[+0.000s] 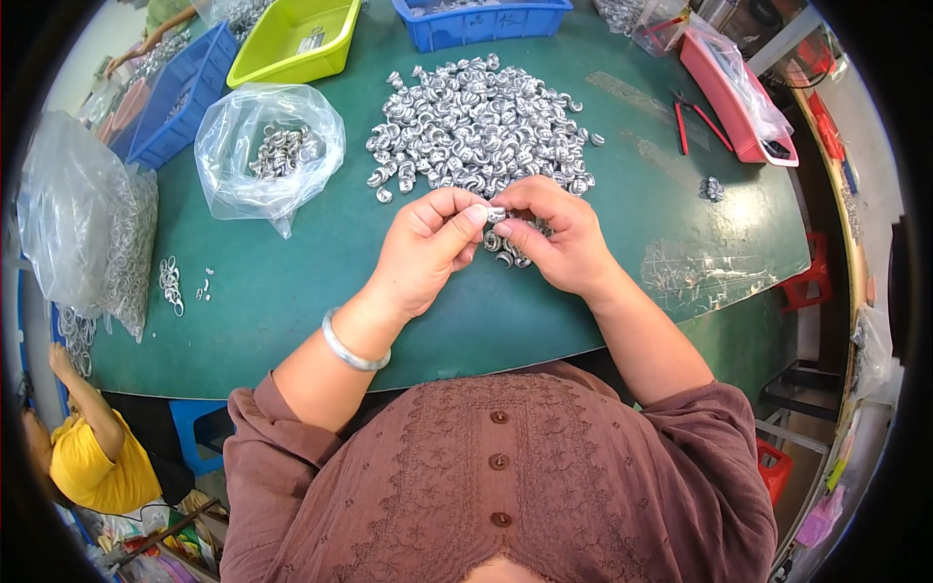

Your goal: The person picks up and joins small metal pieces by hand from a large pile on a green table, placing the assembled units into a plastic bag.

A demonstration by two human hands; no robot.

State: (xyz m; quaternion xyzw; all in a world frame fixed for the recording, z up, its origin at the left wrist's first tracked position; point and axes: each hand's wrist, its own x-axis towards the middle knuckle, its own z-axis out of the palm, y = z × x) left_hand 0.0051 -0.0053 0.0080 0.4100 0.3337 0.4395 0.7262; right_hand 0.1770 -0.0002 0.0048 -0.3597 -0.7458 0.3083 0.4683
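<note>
Between the fingertips of both hands is a small silver metal ring-like part (496, 214). My left hand (432, 243), with a pale bangle on its wrist, pinches it from the left. From the other side my right hand (559, 233) grips it with thumb and fingers. Just beyond the fingers spreads a large heap of similar curved silver parts (476, 121) on the green table (428, 335). A few more of these parts (505, 255) lie beneath my right hand, partly hidden by it.
A clear plastic bag (219, 146) with metal parts lies open at left, near a yellow-green bin (296, 44) and blue bins (185, 97). Red-handled pliers (702, 121) and a pink basket (734, 92) are at right. A person in yellow (102, 462) is at lower left.
</note>
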